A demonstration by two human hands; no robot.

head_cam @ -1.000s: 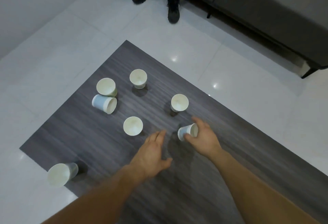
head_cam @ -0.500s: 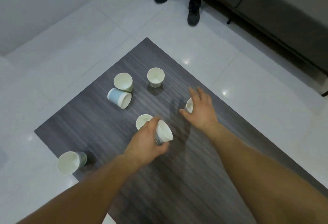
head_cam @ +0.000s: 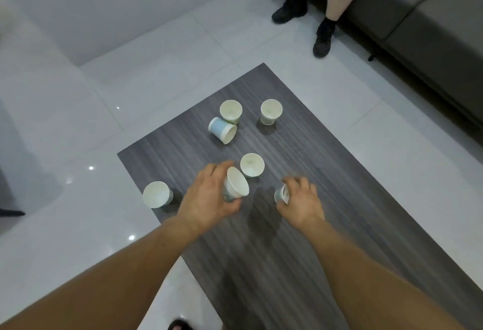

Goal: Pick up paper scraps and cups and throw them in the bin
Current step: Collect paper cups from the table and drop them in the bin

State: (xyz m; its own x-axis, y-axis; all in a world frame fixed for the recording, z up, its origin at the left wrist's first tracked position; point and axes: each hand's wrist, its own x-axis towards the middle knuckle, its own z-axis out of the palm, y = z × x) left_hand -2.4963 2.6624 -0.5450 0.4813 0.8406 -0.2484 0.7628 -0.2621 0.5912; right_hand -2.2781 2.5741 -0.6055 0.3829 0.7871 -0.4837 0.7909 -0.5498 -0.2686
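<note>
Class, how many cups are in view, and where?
7 cups. One in the left hand, one in the right hand; on the table: two upright at the back, one on its side, one central, one at the left edge.

My right hand (head_cam: 300, 199) covers most of the small cup (head_cam: 281, 196); I see only its rim. My left hand (head_cam: 209, 199) hides the base of the tilted cup (head_cam: 236, 183), whose print is too small to read. The table (head_cam: 287, 264) runs off the bottom and right edges. The top edge cuts off the seated person (head_cam: 335, 3). I cannot identify the dark shape (head_cam: 180, 325) at the bottom edge.
</note>
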